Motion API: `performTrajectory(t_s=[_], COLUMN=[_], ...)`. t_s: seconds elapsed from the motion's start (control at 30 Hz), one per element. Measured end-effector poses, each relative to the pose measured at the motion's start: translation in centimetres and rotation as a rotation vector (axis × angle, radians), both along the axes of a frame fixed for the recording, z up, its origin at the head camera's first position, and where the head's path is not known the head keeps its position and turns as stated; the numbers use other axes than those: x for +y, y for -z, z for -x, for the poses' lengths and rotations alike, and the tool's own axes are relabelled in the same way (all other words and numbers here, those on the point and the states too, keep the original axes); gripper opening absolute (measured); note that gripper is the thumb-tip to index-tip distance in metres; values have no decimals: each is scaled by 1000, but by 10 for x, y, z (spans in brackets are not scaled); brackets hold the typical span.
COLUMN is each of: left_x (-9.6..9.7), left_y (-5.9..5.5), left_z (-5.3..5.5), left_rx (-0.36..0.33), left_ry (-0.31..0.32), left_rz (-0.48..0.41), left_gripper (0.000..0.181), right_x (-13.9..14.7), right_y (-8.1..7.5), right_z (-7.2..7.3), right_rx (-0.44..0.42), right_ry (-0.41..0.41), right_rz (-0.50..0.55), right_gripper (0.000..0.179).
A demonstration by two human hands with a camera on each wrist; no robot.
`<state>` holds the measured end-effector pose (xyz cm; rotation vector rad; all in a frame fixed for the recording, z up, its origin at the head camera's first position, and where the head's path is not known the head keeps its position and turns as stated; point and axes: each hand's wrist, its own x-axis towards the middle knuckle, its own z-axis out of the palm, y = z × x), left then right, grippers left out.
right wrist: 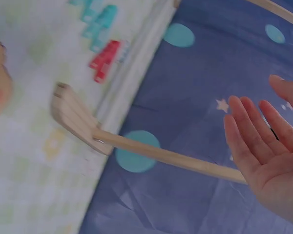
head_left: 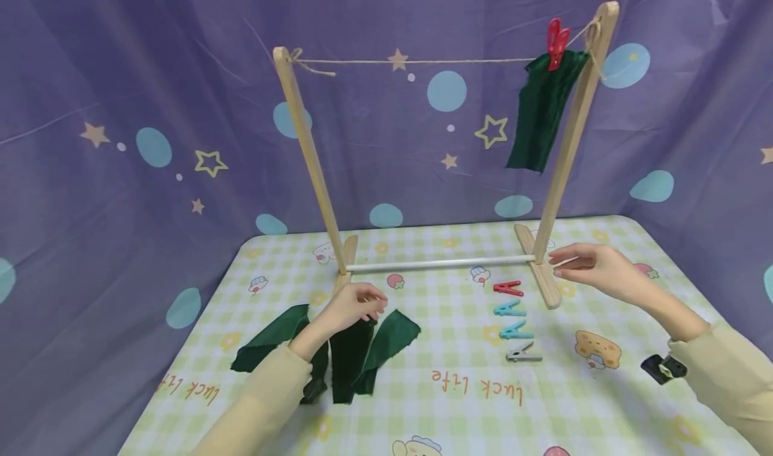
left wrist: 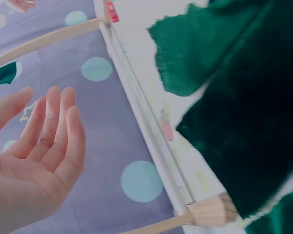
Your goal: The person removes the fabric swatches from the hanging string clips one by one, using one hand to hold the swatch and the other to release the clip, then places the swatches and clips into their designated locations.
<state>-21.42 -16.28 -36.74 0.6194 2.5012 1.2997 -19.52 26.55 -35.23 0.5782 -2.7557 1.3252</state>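
My left hand (head_left: 357, 305) hovers over several dark green cloth pieces (head_left: 386, 345) at the left of the table, its fingers loosely bent around nothing. In the left wrist view, that hand (left wrist: 44, 156) has a bare palm, apart from the green cloth (left wrist: 244, 112). My right hand (head_left: 594, 268) is raised beside the right foot of the wooden rack, holding nothing; its palm (right wrist: 273, 156) shows bare in the right wrist view. One green cloth (head_left: 543, 110) hangs from the string at the right end, pinned by a red clothespin (head_left: 556, 45).
A wooden rack with a left post (head_left: 311, 154), a right post (head_left: 574, 134), a string (head_left: 410, 62) and a white bottom bar (head_left: 441, 263) stands at the back. On the table lie a red clothespin (head_left: 508, 288), two blue clothespins (head_left: 514, 330) and a grey one (head_left: 523, 354).
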Motion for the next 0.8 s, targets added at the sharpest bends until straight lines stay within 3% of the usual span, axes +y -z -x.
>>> performTrajectory(t_s=[0.23,0.33,0.57,0.8], left_x=[24,30,43,58], left_y=[-39,-42,-28,-36], left_z=[-8,-4,19,28], left_rx=[28,12,11,42], left_ry=[0,-7,-38,-66], left_rz=[-34,-47,-105,-165], left_gripper=[19,20,24,22], right_x=[6,8,11,14], right_y=[-24,-34,-57,-80], right_z=[10,11,15,23], right_rx=[100,113,85,123], right_ry=[36,48,157,150], right_rz=[7,-4,-31,3], right_gripper=[30,32,33,34])
